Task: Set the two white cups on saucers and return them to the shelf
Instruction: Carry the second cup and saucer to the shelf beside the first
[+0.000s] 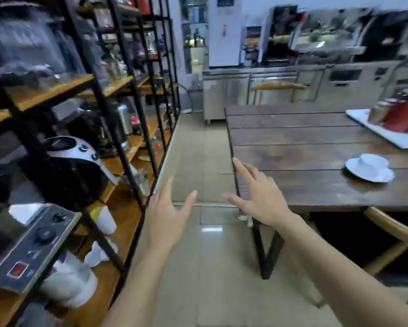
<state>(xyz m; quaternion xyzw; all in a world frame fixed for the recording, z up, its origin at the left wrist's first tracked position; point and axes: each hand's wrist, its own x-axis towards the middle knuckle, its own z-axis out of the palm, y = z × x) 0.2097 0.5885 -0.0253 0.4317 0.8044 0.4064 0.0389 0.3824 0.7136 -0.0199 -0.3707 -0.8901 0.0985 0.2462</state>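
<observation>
Both the left hand (pixel 168 215) and right hand (pixel 257 197) were spread wide, empty; one white cup (pixel 373 161), seemingly on a saucer (pixel 363 173), sat on the table (pixel 292 147).

Open tiled floor (pixel 198 147) ahead of me; crowded shelf (pixel 118 83) hard left, dark wooden surface (pixel 304 138) edge right.

Looks like a café kitchen: steel counters (pixel 250 86), drink machines (pixel 252 43), a wooden table (pixel 292 147), shelves (pixel 108 95) full of pots.
</observation>
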